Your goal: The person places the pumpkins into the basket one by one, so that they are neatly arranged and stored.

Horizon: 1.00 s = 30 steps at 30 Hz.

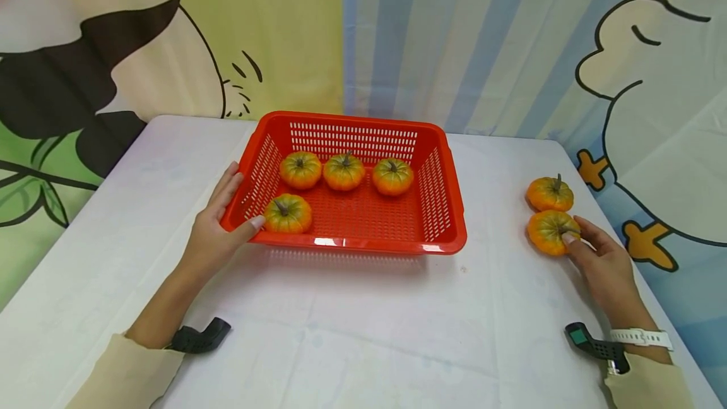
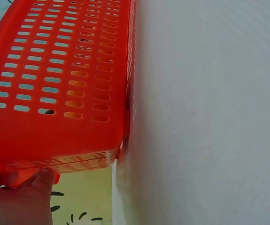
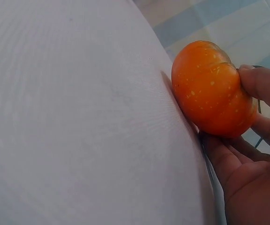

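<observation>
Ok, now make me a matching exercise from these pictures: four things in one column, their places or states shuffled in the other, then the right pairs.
Column one
1. Red rectangular plastic basket
2. Person's bare left hand
3. Person's bare right hand
4. White wristband

Column two
A. Worn around the right wrist
B. Pinching a small ribbed orange pumpkin
C. Containing four small ribbed orange-green pumpkins
D. Gripping the basket at its rim

Right pairs: 1-C, 2-D, 3-B, 4-A.

Makeshift indoor booth, cartoon curtain (image 1: 431, 36), white table (image 1: 369, 320)
</observation>
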Each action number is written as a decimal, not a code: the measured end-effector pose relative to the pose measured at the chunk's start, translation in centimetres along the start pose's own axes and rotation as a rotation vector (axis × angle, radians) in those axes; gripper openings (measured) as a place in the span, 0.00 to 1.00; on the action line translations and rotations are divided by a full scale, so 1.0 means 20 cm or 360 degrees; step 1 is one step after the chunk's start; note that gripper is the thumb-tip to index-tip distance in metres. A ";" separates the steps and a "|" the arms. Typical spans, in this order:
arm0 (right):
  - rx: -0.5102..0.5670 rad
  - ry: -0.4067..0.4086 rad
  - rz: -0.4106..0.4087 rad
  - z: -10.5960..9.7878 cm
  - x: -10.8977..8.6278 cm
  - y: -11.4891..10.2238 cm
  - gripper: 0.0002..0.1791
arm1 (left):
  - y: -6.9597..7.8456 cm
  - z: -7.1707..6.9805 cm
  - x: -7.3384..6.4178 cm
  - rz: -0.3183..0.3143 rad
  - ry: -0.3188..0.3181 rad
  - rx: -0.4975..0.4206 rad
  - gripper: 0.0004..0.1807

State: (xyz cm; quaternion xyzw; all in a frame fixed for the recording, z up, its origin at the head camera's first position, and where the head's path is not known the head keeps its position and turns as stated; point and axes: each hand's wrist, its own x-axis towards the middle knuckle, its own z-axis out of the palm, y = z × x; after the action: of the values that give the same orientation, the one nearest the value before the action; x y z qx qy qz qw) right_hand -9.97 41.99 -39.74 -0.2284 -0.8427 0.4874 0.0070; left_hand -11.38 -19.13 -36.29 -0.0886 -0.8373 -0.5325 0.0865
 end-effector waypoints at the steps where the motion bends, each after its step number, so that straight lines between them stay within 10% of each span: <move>1: 0.0004 0.0007 -0.0006 0.00 0.00 0.00 0.39 | 0.00 0.00 0.00 0.0002 0.0001 -0.0003 0.44; 30: 0.0052 0.0038 0.0016 0.01 -0.04 -0.04 0.40 | -0.01 0.00 0.00 0.0028 -0.0003 -0.0005 0.44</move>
State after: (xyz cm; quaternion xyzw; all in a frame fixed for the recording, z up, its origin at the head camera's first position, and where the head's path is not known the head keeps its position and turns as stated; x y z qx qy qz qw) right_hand -9.62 41.20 -38.90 -0.2383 -0.8334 0.4984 0.0184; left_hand -11.42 -19.20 -36.57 -0.0966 -0.8357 -0.5331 0.0902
